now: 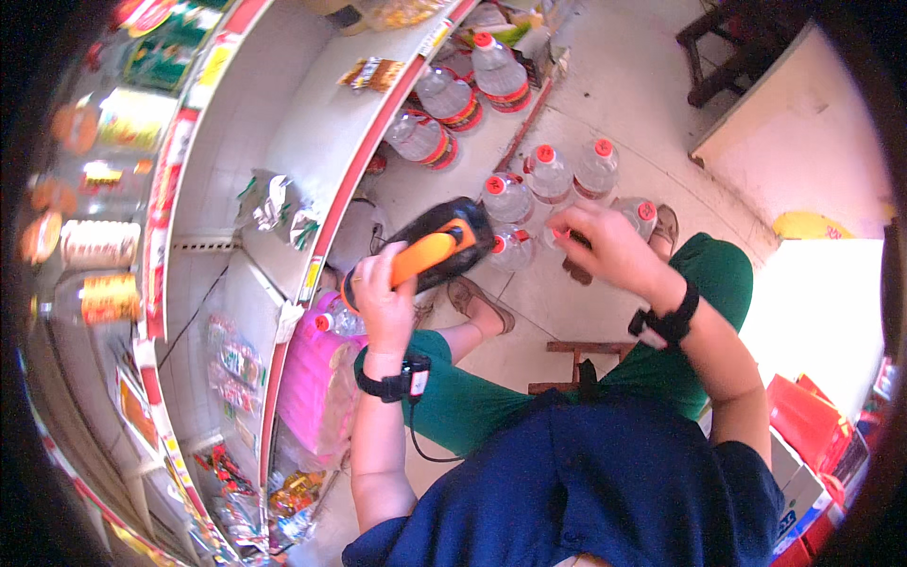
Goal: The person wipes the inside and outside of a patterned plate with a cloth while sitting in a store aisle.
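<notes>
Tiled floor (628,99) beside shop shelves (298,123) carries upright red-capped bottles (548,180), grouped perhaps for easy reach; left hand (383,300) grips a black-and-orange device (435,253) near the shelves, seemingly by its handle for steadiness; right hand (609,248) curls beside the bottles, whether holding something I cannot tell

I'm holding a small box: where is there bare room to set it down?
Bare floor lies between the standing floor bottles and the dark furniture legs. The shelf is free between the brown packet and crumpled packets. Crowded: around the right hand, among bottles.
</notes>
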{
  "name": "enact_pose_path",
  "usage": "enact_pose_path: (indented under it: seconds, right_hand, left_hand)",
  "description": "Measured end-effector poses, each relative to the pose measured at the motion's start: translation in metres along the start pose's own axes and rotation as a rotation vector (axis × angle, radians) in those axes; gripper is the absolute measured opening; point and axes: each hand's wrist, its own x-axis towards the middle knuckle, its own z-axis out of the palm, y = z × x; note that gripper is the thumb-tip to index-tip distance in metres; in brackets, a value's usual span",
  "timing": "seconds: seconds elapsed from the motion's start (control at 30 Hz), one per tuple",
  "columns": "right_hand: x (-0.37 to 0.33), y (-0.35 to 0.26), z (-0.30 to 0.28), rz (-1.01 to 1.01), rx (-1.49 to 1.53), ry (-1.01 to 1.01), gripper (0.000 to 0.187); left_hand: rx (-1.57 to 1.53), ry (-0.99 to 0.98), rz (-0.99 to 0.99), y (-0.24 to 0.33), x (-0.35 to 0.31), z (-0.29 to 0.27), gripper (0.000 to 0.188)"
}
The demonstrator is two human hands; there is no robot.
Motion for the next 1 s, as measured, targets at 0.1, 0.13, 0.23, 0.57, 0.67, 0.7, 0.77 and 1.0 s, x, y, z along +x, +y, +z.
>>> enact_pose_path:
  seconds: [0.1,0.13,0.23,0.57,0.67,0.7,0.77,1.0]
  right_hand:
    - [-0.016,-0.064,0.006,-0.115,-0.062,0.038,0.036]
    - [-0.023,-0.082,0.009,-0.192,-0.131,0.081,0.042]
    - [-0.044,-0.109,0.016,-0.223,-0.375,-0.029,0.047]
    - [-0.106,-0.119,0.023,-0.083,-0.288,0.156,0.037]
    - [-0.116,-0.130,0.013,-0.053,-0.244,0.166,0.036]
    - [-0.120,-0.133,0.010,-0.031,-0.204,0.192,0.034]
    - [-0.125,-0.127,0.002,-0.027,-0.089,0.268,0.031]
    - [-0.139,-0.135,-0.022,0.170,0.543,0.447,0.015]
  left_hand:
    - [0.023,0.018,0.110,0.028,-0.016,-0.022,0.047]
    - [0.047,-0.087,0.228,0.050,-0.019,-0.025,0.052]
    - [0.008,-0.165,0.371,0.087,-0.033,-0.036,0.049]
    - [-0.127,-0.081,0.426,0.122,-0.063,-0.050,0.058]
    - [-0.215,0.122,0.307,0.121,-0.064,-0.069,0.071]
    - [-0.200,0.110,0.303,0.125,-0.066,-0.072,0.066]
    - [-0.353,0.401,0.278,0.112,-0.072,-0.084,0.062]
    - [-0.951,0.379,-0.023,0.054,-0.084,-0.058,0.064]
